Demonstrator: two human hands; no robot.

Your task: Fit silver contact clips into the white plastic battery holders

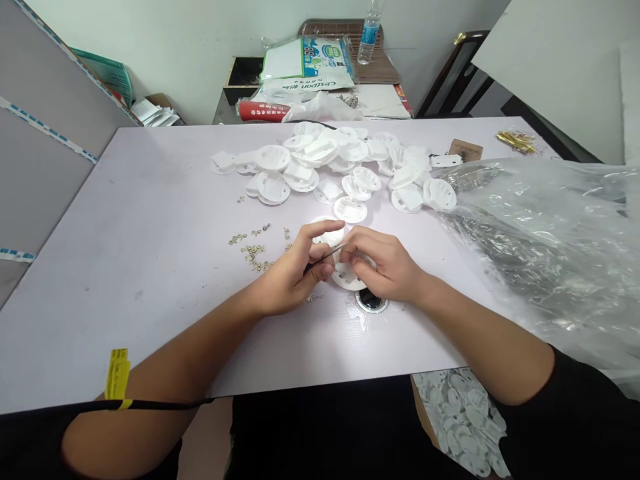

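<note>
Pinching thin tool (334, 252), left hand (290, 280); tip rightward; right hand (387, 267) gripping, seemingly, white disc (350, 277).

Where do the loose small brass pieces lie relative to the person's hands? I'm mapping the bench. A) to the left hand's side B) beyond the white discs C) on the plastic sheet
A: the small brass pieces are scattered on the table just beside the left hand, nearer than the white discs.
</note>
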